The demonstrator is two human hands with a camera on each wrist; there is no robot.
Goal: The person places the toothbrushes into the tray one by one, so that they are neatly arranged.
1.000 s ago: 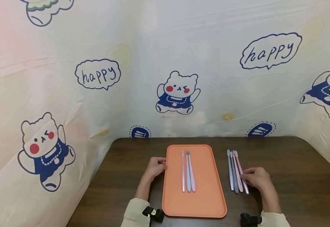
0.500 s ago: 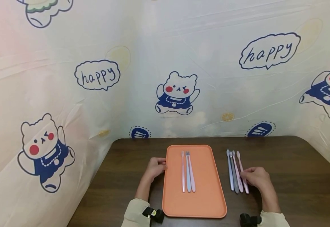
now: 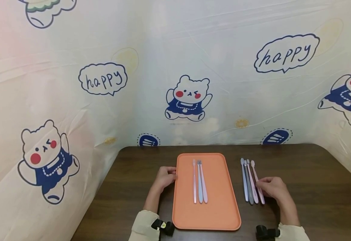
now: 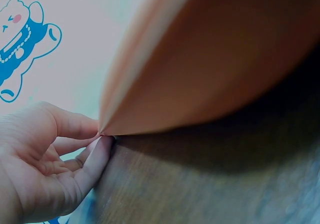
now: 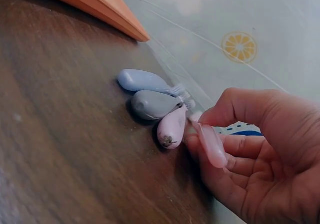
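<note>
An orange tray point(image 3: 207, 217) lies on the table. At its left edge my left hand point(image 3: 165, 177) pinches the rim between thumb and fingers, as the left wrist view shows. Three toothbrushes rest side by side on the tray: a pink one point(image 3: 195, 184), a blue one point(image 3: 200, 187) and a pinkish-purple one point(image 3: 204, 187). Right of the tray, my right hand point(image 3: 272, 187) pinches the handle of a pink toothbrush point(image 5: 214, 149). Beside it on the table lie a blue toothbrush point(image 3: 244, 182), a grey toothbrush point(image 3: 250, 189) and another pink toothbrush point(image 5: 171, 129).
The dark wooden table point(image 3: 323, 187) extends to both sides of the tray. Behind it hangs a pale curtain point(image 3: 223, 60) printed with cartoon bears and words. Each wrist carries a small black camera.
The pink toothbrush in my right hand has shifted slightly right at its head, away from the neighbouring one. My left hand and the tray stay put.
</note>
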